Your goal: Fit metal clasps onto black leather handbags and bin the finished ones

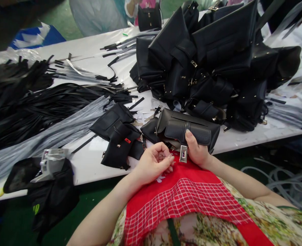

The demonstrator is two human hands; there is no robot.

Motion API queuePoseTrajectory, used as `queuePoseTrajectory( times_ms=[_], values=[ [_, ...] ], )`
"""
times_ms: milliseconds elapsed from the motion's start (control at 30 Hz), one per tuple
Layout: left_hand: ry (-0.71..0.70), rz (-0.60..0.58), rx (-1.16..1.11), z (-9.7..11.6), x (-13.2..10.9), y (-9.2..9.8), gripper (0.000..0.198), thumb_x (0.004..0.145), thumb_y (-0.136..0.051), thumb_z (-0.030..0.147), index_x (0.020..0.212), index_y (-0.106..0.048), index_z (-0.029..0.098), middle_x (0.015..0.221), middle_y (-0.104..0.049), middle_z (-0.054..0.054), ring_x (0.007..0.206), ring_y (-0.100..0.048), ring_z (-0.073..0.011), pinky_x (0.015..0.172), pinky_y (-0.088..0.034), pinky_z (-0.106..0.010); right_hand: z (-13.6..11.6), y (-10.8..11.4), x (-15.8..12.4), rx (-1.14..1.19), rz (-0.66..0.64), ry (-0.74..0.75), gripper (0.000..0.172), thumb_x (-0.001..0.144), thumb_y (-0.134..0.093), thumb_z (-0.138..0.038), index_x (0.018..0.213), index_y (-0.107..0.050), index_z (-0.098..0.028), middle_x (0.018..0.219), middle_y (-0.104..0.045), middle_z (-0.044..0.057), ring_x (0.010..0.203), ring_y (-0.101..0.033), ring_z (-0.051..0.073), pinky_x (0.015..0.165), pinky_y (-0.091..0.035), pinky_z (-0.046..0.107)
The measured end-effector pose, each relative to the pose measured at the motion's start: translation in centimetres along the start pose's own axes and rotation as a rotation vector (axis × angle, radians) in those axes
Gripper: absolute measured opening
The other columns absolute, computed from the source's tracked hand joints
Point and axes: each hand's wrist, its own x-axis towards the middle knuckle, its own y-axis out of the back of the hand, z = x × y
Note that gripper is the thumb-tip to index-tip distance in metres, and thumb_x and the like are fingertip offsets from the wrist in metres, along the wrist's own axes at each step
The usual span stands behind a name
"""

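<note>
A black handbag (199, 124) lies at the table's front edge against the red apron, with a metal clasp plate (183, 154) hanging from its strap. Coming from the right of the picture, my left hand (198, 150) is wrapped round the bag's strap and flap end, thumb on top. Just left of the clasp, my right hand (158, 160) has its fingertips pinched together; what they hold is too small to make out. Further left, another black bag (120, 136) with a red-marked clasp rests on the table.
A tall pile of black bags (217, 58) covers the back right. Black straps (51, 106) and plastic-wrapped strips (76, 119) lie left. A black cloth bag (51, 194) hangs off the front edge. Across the table, a person holds a bag (149, 17).
</note>
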Motion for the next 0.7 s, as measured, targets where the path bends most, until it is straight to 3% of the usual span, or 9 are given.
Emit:
queuePoseTrajectory(
  times_ms=[267, 400, 533, 700],
  values=[
    [0.051, -0.032, -0.031, -0.1, 0.1, 0.0, 0.021, 0.077, -0.067, 0.032, 0.081, -0.059, 0.013, 0.066, -0.068, -0.003, 0.056, -0.064, -0.0095, 0.051, -0.048, -0.017, 1.0, 0.3, -0.7, -0.185, 0.082, 0.183, 0.029, 0.093, -0.048, -0.037, 0.096, -0.069, -0.018, 0.096, -0.071, 0.007, 0.091, -0.065, 0.022, 0.093, -0.05, 0.04],
    [0.046, -0.009, -0.142, -0.2, 0.2, 0.0, 0.03, 0.074, -0.07, 0.041, 0.073, -0.058, 0.013, 0.064, -0.068, -0.003, 0.058, -0.065, -0.011, 0.057, -0.051, -0.02, 1.4, 0.5, -1.1, -0.208, 0.093, 0.171, 0.029, 0.093, -0.047, -0.037, 0.095, -0.069, -0.019, 0.095, -0.071, 0.007, 0.091, -0.065, 0.023, 0.093, -0.049, 0.041],
    [0.116, -0.037, -0.225, -0.5, 0.3, 0.0, 0.031, 0.067, -0.078, 0.036, 0.07, -0.058, 0.012, 0.063, -0.069, -0.004, 0.055, -0.063, -0.0092, 0.055, -0.05, -0.018, 1.7, 0.6, -1.2, -0.206, 0.113, 0.164, 0.028, 0.093, -0.048, -0.037, 0.095, -0.068, -0.018, 0.098, -0.071, 0.008, 0.094, -0.065, 0.023, 0.095, -0.048, 0.042],
    [0.107, -0.059, -0.224, -1.2, 0.4, 0.1, 0.032, 0.063, -0.082, 0.028, 0.07, -0.056, 0.012, 0.059, -0.067, -0.002, 0.052, -0.062, -0.0089, 0.054, -0.05, -0.019, 1.7, 0.4, -1.2, -0.207, 0.143, 0.153, 0.027, 0.092, -0.05, -0.037, 0.096, -0.067, -0.017, 0.1, -0.07, 0.009, 0.097, -0.064, 0.024, 0.097, -0.047, 0.044]
  ],
)
